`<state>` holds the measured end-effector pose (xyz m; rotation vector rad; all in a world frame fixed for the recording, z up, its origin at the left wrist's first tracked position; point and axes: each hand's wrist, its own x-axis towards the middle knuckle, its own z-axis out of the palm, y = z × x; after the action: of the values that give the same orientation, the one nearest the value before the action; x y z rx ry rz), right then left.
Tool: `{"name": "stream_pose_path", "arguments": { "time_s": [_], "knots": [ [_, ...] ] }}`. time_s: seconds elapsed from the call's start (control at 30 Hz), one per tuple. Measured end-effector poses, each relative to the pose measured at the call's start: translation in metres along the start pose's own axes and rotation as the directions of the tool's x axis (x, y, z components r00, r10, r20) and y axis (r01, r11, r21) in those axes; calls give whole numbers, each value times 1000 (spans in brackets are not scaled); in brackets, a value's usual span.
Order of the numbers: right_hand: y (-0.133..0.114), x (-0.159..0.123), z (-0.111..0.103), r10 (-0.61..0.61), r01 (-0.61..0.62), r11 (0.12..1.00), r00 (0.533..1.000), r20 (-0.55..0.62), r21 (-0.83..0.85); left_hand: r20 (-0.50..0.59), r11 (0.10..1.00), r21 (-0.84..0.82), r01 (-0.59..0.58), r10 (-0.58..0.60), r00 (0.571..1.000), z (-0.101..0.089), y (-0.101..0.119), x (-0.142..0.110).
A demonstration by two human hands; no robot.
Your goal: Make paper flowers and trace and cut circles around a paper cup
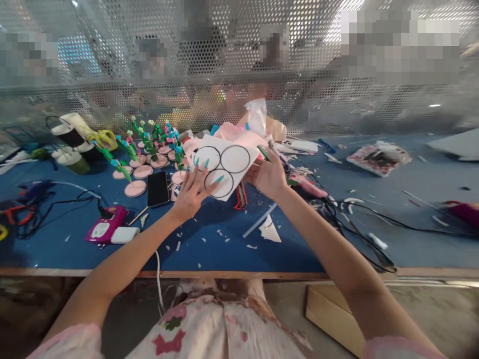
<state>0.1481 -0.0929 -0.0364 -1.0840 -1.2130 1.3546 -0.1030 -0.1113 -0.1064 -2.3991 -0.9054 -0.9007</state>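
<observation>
A white sheet point(236, 158) printed with three black circle outlines is tilted up above the blue table. My left hand point(190, 194) lies against its lower left face, fingers spread, long teal nails over the circles. At the sheet's right edge, my right hand point(270, 174) grips it, with some fingertips hidden behind. A dark green sliver shows by the right thumb; I cannot tell whether it is a nail. Behind the sheet is a heap of pink sheet material point(239, 132). Left of it stand several green and blue flower stems on round pink bases point(135, 188).
A black phone point(157, 189) lies left of my hands, near a magenta power box point(107, 224) with a white plug. A pink glue gun point(307, 185) and black cables point(355, 234) are at right. White scraps point(269, 229) litter the tabletop. A perforated metal screen point(239, 65) rises behind.
</observation>
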Motion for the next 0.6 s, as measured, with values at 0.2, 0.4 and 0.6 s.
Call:
{"name": "stream_pose_path", "arguments": {
  "time_s": [0.2, 0.4, 0.6],
  "knots": [
    [13, -2, 4, 51, -21, 981, 987, -153, 193, 63, 996, -35, -77, 79, 995, 0, 4, -1],
    [22, -3, 8, 145, -88, 953, 973, -180, 290, 78, 991, 31, -128, 125, 989, -2, 7, -3],
    [24, -4, 4, 111, -82, 975, 985, -133, 208, 35, 990, 10, -141, 141, 989, -4, 8, 1]
  ]
}}
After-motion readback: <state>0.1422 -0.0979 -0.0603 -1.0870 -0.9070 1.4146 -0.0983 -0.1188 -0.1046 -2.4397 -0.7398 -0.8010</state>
